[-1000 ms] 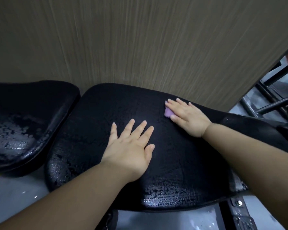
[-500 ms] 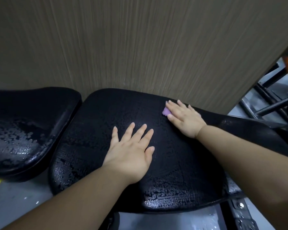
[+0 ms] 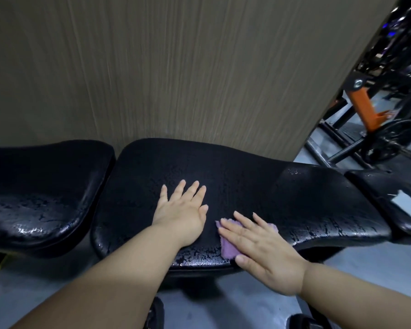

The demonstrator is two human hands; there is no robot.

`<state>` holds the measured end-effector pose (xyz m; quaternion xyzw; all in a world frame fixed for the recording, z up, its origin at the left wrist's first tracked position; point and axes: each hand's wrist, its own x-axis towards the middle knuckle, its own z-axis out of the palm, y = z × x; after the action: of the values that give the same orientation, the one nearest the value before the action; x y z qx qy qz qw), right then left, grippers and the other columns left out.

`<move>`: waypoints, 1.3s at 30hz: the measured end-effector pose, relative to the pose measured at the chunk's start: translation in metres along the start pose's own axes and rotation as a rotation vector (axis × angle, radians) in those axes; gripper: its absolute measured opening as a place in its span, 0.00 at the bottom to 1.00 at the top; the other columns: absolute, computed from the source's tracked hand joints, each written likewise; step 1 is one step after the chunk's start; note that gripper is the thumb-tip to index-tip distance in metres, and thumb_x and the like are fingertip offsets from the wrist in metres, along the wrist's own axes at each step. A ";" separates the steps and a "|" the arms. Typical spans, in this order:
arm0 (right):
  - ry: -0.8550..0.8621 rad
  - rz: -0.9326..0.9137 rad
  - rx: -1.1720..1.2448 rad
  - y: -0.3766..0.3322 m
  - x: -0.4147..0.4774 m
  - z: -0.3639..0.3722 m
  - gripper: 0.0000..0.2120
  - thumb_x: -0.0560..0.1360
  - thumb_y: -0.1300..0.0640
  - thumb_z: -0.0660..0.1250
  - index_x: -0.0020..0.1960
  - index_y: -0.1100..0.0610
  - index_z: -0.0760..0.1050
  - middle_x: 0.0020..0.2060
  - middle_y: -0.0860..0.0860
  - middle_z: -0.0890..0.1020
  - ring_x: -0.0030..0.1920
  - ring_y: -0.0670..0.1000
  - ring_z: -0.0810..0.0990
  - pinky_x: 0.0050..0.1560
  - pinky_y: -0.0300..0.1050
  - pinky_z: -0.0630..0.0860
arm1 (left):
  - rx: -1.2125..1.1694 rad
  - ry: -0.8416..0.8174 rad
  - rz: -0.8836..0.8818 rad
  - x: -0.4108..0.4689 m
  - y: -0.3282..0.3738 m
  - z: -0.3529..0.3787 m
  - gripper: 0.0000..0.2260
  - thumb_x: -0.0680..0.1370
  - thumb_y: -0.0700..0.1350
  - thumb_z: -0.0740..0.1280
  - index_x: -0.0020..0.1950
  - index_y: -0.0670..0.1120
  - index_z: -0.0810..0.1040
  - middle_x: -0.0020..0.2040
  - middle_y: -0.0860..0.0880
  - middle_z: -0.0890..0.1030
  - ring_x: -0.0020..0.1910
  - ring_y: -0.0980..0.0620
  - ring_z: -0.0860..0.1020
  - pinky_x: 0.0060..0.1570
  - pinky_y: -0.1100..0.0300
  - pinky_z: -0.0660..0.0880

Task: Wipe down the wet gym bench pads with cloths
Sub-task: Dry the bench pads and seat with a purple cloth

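The right hand (image 3: 266, 252), fingers flat, presses a purple cloth (image 3: 230, 248) on the middle bench pad (image 3: 318, 200) near its front edge, the left hand (image 3: 183, 210) splayed empty beside it, while droplets there and on the left pad (image 3: 40, 191) suggest much wiping remains.

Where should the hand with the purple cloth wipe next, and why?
Probably sideways to the right along the near edge. The right hand presses the purple cloth flat on the long bench pad, and shiny water beads show along that front edge, while the left hand rests flat beside it.
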<state>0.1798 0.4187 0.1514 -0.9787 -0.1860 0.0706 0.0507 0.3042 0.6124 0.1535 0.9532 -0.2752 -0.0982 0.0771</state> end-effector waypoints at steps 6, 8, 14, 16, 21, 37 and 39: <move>-0.023 0.031 -0.001 0.002 0.013 -0.003 0.27 0.78 0.36 0.35 0.77 0.38 0.43 0.76 0.34 0.44 0.76 0.41 0.35 0.75 0.46 0.35 | 0.011 0.033 0.010 -0.029 -0.020 0.002 0.24 0.84 0.56 0.42 0.80 0.55 0.43 0.80 0.57 0.42 0.78 0.52 0.39 0.75 0.44 0.37; -0.029 0.058 -0.013 0.001 0.022 -0.004 0.28 0.77 0.36 0.34 0.76 0.37 0.41 0.76 0.34 0.43 0.75 0.41 0.34 0.75 0.46 0.35 | 0.022 0.051 0.009 -0.037 -0.023 0.003 0.24 0.84 0.56 0.43 0.80 0.55 0.43 0.80 0.57 0.42 0.78 0.52 0.39 0.75 0.45 0.38; -0.020 0.071 -0.015 -0.006 0.030 -0.007 0.35 0.72 0.33 0.29 0.77 0.41 0.42 0.75 0.36 0.43 0.75 0.44 0.34 0.75 0.47 0.34 | 0.018 0.056 -0.023 -0.048 -0.018 0.002 0.24 0.84 0.55 0.43 0.80 0.54 0.44 0.80 0.56 0.44 0.78 0.52 0.40 0.76 0.46 0.38; -0.018 0.075 -0.025 -0.007 0.029 -0.007 0.37 0.71 0.34 0.29 0.78 0.42 0.43 0.75 0.36 0.43 0.76 0.45 0.35 0.74 0.46 0.33 | 0.017 0.067 -0.042 -0.051 -0.016 0.003 0.24 0.84 0.55 0.43 0.80 0.54 0.44 0.80 0.56 0.44 0.78 0.52 0.40 0.76 0.46 0.39; -0.031 0.051 -0.014 -0.004 0.036 -0.011 0.38 0.70 0.33 0.29 0.78 0.42 0.44 0.76 0.36 0.43 0.76 0.44 0.35 0.71 0.43 0.31 | 0.016 0.096 -0.075 -0.058 -0.015 0.006 0.24 0.84 0.56 0.43 0.80 0.54 0.44 0.80 0.57 0.44 0.78 0.52 0.40 0.76 0.46 0.38; 0.041 0.165 0.049 0.078 0.183 -0.039 0.25 0.82 0.43 0.47 0.78 0.43 0.48 0.77 0.39 0.48 0.77 0.47 0.40 0.76 0.51 0.39 | 0.017 0.132 -0.066 -0.046 -0.024 0.013 0.31 0.75 0.62 0.31 0.79 0.59 0.41 0.77 0.63 0.38 0.77 0.56 0.36 0.71 0.46 0.32; 0.057 0.204 0.044 0.091 0.207 -0.042 0.25 0.83 0.43 0.46 0.78 0.43 0.49 0.77 0.39 0.49 0.78 0.48 0.41 0.76 0.52 0.41 | 0.093 0.076 -0.053 -0.043 -0.026 0.012 0.28 0.81 0.60 0.35 0.78 0.57 0.55 0.78 0.59 0.55 0.78 0.52 0.53 0.71 0.45 0.43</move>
<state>0.4092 0.4078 0.1567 -0.9928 -0.0824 0.0517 0.0698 0.2785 0.6561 0.1428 0.9658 -0.2510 -0.0509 0.0403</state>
